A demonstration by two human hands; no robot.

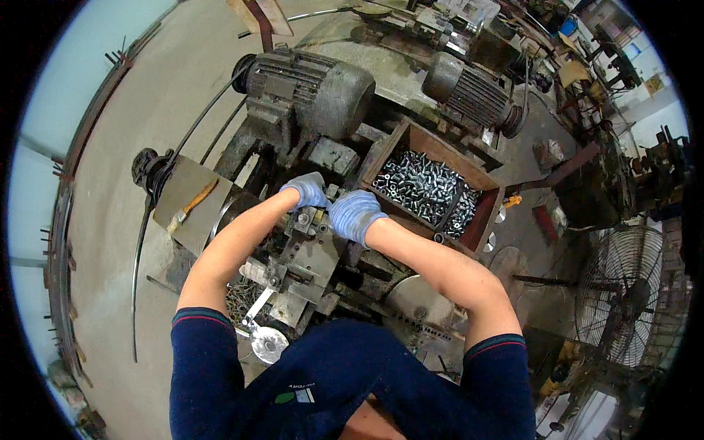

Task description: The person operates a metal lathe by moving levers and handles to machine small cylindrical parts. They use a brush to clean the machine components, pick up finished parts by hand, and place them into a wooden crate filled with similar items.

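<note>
Both my hands wear blue-grey striped work gloves and meet over a greasy metal machine. My left hand [309, 191] has its fingers curled down beside a small metal block at the machine's working end. Close to its right, my right hand [354, 217] is closed, knuckles up, with its fingertips turned toward the left hand. Whatever the fingers hold is hidden. Just below the gloves lies the machine's tool slide [312, 249], with a bolt [304, 218] on top. To the right of my right hand, a wooden crate [490, 216] holds many small shiny metal parts, short and tube-like.
A yellow-handled brush [194, 202] rests on a flat metal cover at left. Nearer me are a lever [258, 303] and a round handwheel [269, 344]. Electric motors [293, 84] stand beyond my hands. A caged fan [620, 297] stands at the right.
</note>
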